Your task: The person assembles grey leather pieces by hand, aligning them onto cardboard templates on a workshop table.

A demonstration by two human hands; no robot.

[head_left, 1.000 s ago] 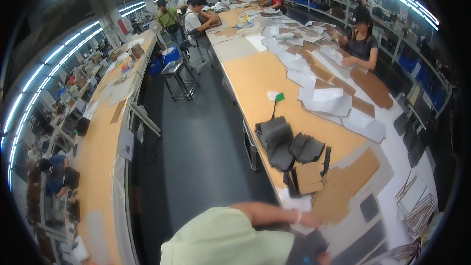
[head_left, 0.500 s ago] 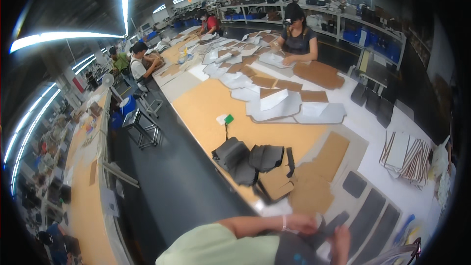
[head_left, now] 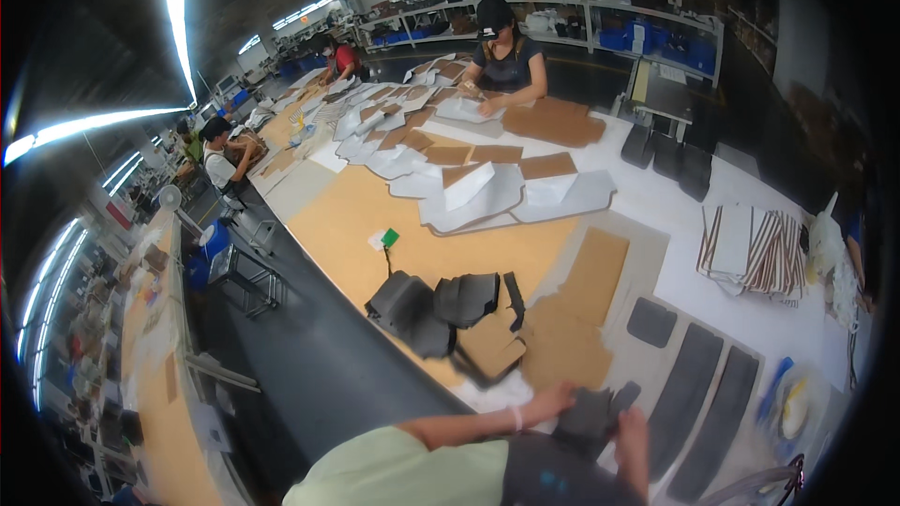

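My left hand point(head_left: 553, 401), with a pale band at the wrist, grips the left edge of a dark grey fabric piece point(head_left: 583, 420) close to my body. On its other side my right hand point(head_left: 632, 433) is closed on the same piece. A small dark grey strip point(head_left: 625, 398) rises beside the right fingers; whether it is joined to the piece cannot be made out. To the right, long dark grey panels point(head_left: 689, 394) and a smaller rounded panel point(head_left: 651, 321) lie flat. Brown sheets point(head_left: 572, 337) and a pile of dark pieces point(head_left: 410, 314) lie beyond my hands.
White and brown cut pieces point(head_left: 478, 197) spread over the long table point(head_left: 337, 215). A stack of brown-edged white panels point(head_left: 752, 253) and a plastic bag point(head_left: 830, 253) sit at the right. A co-worker point(head_left: 506, 61) handles pieces across the table. A stool point(head_left: 239, 267) stands in the left aisle.
The view has shifted, moving the scene left and slightly down. The dark grey fabric piece now shows spread between my hands, where it was bunched and blurred before.
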